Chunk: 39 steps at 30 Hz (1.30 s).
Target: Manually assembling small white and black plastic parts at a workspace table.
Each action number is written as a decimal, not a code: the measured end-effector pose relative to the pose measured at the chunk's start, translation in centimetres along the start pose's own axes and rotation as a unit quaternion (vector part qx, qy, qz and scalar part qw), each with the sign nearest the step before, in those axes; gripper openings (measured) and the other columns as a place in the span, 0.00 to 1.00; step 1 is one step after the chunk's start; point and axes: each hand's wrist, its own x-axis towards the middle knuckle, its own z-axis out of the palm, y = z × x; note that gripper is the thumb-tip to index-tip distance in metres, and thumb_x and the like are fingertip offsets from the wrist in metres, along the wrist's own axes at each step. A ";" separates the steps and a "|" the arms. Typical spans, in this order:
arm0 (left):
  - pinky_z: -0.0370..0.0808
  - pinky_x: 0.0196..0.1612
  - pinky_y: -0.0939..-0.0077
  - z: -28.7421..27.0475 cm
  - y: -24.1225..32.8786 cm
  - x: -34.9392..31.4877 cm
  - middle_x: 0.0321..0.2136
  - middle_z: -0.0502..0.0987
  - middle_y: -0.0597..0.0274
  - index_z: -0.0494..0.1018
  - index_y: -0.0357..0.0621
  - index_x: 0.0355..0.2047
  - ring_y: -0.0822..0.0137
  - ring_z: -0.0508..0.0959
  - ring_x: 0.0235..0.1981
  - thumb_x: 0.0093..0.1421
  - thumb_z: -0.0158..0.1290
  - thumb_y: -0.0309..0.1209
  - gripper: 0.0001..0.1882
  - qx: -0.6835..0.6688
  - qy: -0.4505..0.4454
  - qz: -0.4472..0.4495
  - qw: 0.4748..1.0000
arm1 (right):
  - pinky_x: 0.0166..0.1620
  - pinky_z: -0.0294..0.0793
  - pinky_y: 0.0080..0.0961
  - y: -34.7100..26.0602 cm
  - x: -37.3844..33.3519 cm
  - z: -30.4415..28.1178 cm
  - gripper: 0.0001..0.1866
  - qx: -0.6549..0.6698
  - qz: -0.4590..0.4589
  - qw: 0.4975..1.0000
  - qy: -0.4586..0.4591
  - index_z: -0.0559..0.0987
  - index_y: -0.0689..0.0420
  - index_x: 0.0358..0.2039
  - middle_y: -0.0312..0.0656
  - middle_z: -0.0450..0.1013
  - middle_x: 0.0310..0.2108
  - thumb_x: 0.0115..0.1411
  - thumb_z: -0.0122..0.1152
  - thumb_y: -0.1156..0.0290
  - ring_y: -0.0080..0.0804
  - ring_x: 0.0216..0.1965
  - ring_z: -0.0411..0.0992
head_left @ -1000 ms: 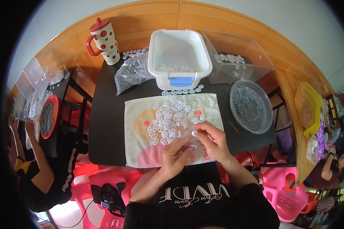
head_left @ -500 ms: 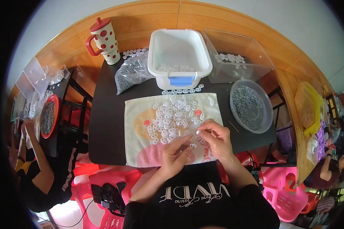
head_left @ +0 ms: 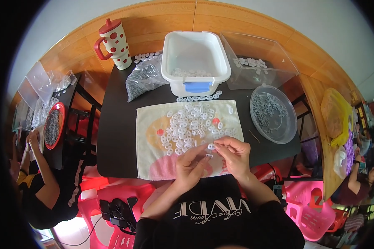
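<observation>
The right hand (head_left: pixel 235 154) has its fingers pinching a white two-holed piece (head_left: pixel 211 146) by one end, perhaps keeping its holes clear, over a cloth (head_left: pixel 146 117) on the dark worktop (head_left: pixel 116 128). I can't tell what the curled left hand (head_left: pixel 189 168) grips. Heaped white pieces (head_left: pixel 182 129) lie within reach.

Soft, fairly even light covers the dark table (head_left: pixel 116 145), with only faint shadows; its source cannot be told. The floor (head_left: pixel 72 229) at lower left is washed out to near white, and pale glints sit on the plastic bag (head_left: pixel 147 76). Fine detail on the small white pieces (head_left: pixel 188 124) is lost. The wide lens bends the wall (head_left: pixel 147 18), black corners close in, and the far right is dim and blurry
</observation>
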 end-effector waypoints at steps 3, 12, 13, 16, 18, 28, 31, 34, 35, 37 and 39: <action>0.75 0.44 0.83 0.0 0.2 0.0 0.39 0.77 0.64 0.71 0.37 0.59 0.77 0.76 0.39 0.62 0.53 0.12 0.24 0.003 -0.001 -0.003 1.000 | 0.34 0.74 0.13 0.0 -0.2 0.1 0.06 -0.031 -0.027 0.999 -0.008 0.82 0.67 0.39 0.40 0.79 0.33 0.61 0.61 0.86 0.17 0.31 0.75; 0.69 0.22 0.89 0.2 0.0 0.1 0.35 0.77 0.63 0.72 0.37 0.57 0.82 0.75 0.23 0.63 0.51 0.14 0.22 0.011 0.009 0.033 0.999 | 0.35 0.70 0.12 -0.4 -0.3 0.2 0.06 -0.102 -0.078 0.991 -0.048 0.81 0.69 0.37 0.41 0.78 0.33 0.61 0.60 0.88 0.17 0.31 0.73; 0.69 0.22 0.89 0.2 -0.1 0.1 0.35 0.77 0.63 0.72 0.37 0.57 0.82 0.75 0.23 0.63 0.51 0.14 0.22 0.011 0.009 0.033 0.999 | 0.35 0.70 0.12 -0.5 -0.3 0.2 0.06 -0.102 -0.078 0.991 -0.048 0.81 0.69 0.37 0.41 0.78 0.33 0.61 0.60 0.88 0.17 0.31 0.73; 0.69 0.21 0.89 0.2 0.0 0.1 0.34 0.76 0.63 0.72 0.37 0.57 0.82 0.75 0.22 0.63 0.51 0.14 0.21 0.017 0.012 0.036 0.999 | 0.37 0.71 0.14 -0.5 -0.3 -0.1 0.06 -0.127 -0.079 0.986 -0.068 0.80 0.70 0.37 0.43 0.77 0.33 0.60 0.58 0.89 0.20 0.33 0.73; 0.68 0.21 0.89 0.4 0.5 0.1 0.33 0.75 0.63 0.73 0.37 0.56 0.82 0.74 0.21 0.63 0.52 0.14 0.21 -0.003 0.023 0.012 1.000 | 0.39 0.73 0.16 0.0 -0.3 -0.5 0.07 -0.129 -0.081 0.983 -0.104 0.80 0.71 0.37 0.45 0.76 0.34 0.60 0.57 0.90 0.22 0.35 0.74; 0.73 0.32 0.87 -0.2 -0.1 0.1 0.37 0.77 0.63 0.77 0.37 0.52 0.79 0.76 0.31 0.60 0.55 0.11 0.19 0.044 0.020 0.026 0.998 | 0.39 0.73 0.15 -0.9 0.1 -1.0 0.08 -0.155 -0.076 0.974 -0.147 0.79 0.71 0.38 0.44 0.75 0.34 0.59 0.57 0.91 0.23 0.35 0.74; 0.73 0.34 0.86 -0.3 -0.2 0.1 0.37 0.77 0.63 0.77 0.37 0.52 0.78 0.76 0.32 0.59 0.56 0.11 0.20 0.063 0.009 0.028 0.998 | 0.38 0.72 0.14 -1.0 0.2 -1.2 0.07 -0.138 -0.079 0.975 -0.152 0.79 0.71 0.38 0.43 0.75 0.35 0.60 0.57 0.91 0.22 0.35 0.73; 0.74 0.35 0.85 0.0 0.0 0.2 0.37 0.77 0.63 0.77 0.37 0.51 0.77 0.76 0.32 0.58 0.57 0.11 0.21 0.058 0.008 0.047 0.997 | 0.37 0.71 0.15 -1.0 0.3 -1.4 0.07 -0.152 -0.071 0.972 -0.161 0.79 0.70 0.38 0.43 0.75 0.34 0.59 0.58 0.90 0.22 0.34 0.73; 0.75 0.36 0.84 0.1 0.0 0.3 0.36 0.77 0.63 0.78 0.37 0.50 0.76 0.77 0.32 0.57 0.57 0.11 0.20 0.085 0.013 0.054 0.995 | 0.36 0.71 0.15 -1.0 0.3 -1.5 0.07 -0.161 -0.081 0.969 -0.167 0.79 0.69 0.38 0.42 0.75 0.34 0.59 0.58 0.90 0.22 0.34 0.73; 0.76 0.37 0.83 0.3 0.2 0.3 0.36 0.77 0.62 0.78 0.36 0.50 0.75 0.78 0.32 0.56 0.57 0.11 0.20 0.112 0.019 0.060 0.992 | 0.35 0.70 0.15 -1.1 0.4 -1.6 0.07 -0.169 -0.091 0.966 -0.174 0.79 0.68 0.37 0.42 0.75 0.33 0.59 0.59 0.90 0.22 0.33 0.73; 0.77 0.38 0.81 0.5 0.4 0.3 0.36 0.78 0.61 0.78 0.34 0.48 0.74 0.79 0.34 0.56 0.55 0.09 0.19 0.148 0.025 0.035 0.988 | 0.36 0.72 0.22 -1.4 0.4 -1.6 0.07 -0.195 -0.079 0.962 -0.172 0.77 0.67 0.37 0.44 0.74 0.31 0.59 0.57 0.89 0.30 0.31 0.74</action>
